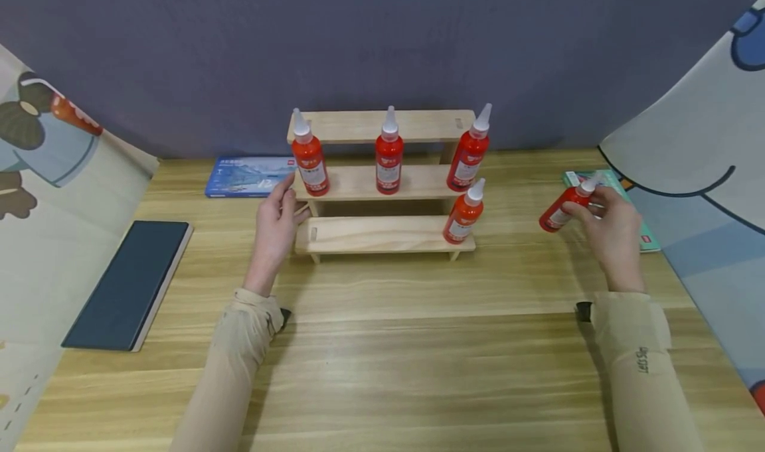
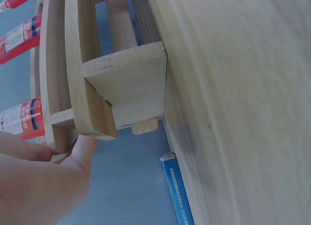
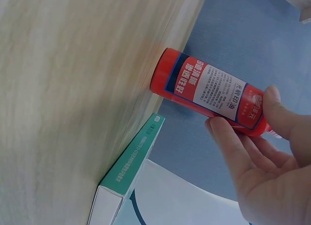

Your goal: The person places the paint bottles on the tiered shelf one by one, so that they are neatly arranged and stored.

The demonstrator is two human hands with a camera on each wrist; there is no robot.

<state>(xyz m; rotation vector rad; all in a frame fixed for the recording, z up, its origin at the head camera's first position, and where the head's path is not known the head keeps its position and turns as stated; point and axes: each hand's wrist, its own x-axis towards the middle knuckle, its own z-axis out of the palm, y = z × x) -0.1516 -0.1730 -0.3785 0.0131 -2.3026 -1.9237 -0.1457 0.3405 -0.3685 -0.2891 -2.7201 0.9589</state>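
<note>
A three-tier wooden rack (image 1: pixel 370 236) stands against the back wall. Three red bottles with white pointed caps stand on its middle tier: a left bottle (image 1: pixel 311 166), a centre bottle (image 1: pixel 389 163) and a right bottle (image 1: pixel 468 162). One more red bottle (image 1: pixel 463 218) stands at the right end of the lowest tier. My left hand (image 1: pixel 275 220) grips the left end of the middle tier between thumb and fingers. To the right of the rack, my right hand (image 1: pixel 618 239) holds another red bottle (image 3: pixel 209 89) near its cap, tilted above the table.
A dark notebook (image 1: pixel 128 286) lies at the left of the wooden table (image 1: pixel 418 372). Behind my left hand is a flat blue box (image 1: pixel 251 176). A green box (image 1: pixel 648 233) lies under and beyond my right hand. Patterned cloth (image 1: pixel 687 140) borders the right side.
</note>
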